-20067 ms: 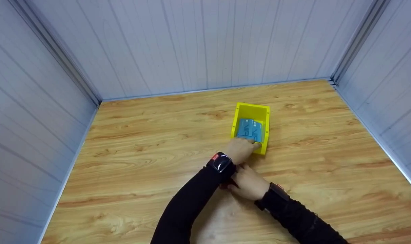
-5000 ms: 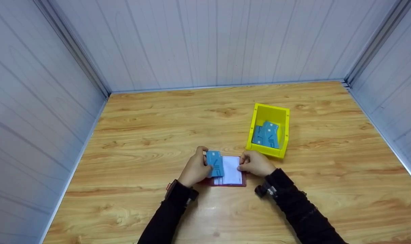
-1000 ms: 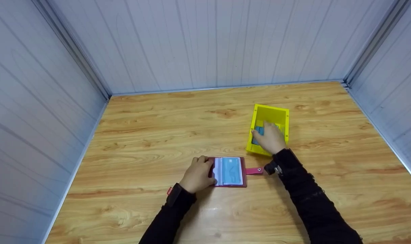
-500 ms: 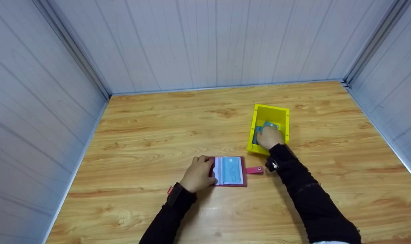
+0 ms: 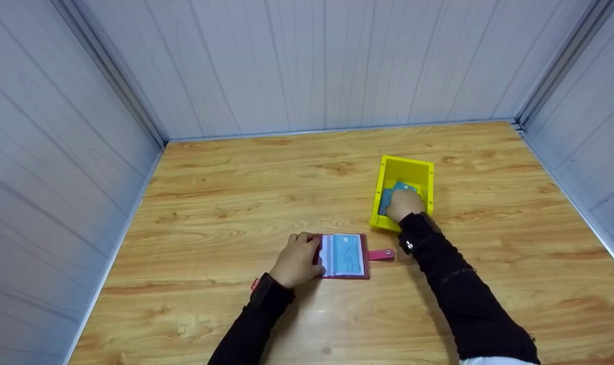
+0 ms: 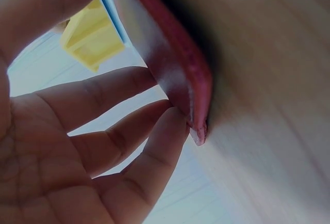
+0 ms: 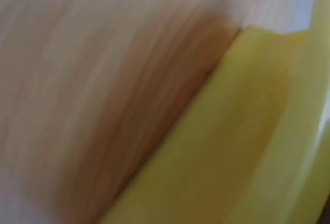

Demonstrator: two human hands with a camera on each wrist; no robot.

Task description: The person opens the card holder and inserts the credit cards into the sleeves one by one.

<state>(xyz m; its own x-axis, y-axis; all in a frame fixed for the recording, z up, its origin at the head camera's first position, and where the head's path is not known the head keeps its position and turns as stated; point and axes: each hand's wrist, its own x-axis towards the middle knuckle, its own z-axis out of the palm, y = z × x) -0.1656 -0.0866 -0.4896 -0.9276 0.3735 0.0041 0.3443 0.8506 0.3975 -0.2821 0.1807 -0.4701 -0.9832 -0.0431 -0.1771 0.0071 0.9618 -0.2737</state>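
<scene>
Your right hand (image 5: 405, 204) has dipped lower into the bin (image 5: 407, 169), likely reaching the cards (image 5: 386, 202); I can't tell its grip. Your left hand (image 5: 295, 261), loosely bent, rests on the open wallet (image 6: 170, 59) nearby.

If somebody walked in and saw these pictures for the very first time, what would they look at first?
Probably the bright yellow bin on the wooden table, with the right hand reaching into it over blue cards. Next, perhaps, the small red card holder lying open nearer the camera: it shows a blue "VIP" card, its pink strap points right, and the left hand holds its left side.
</scene>
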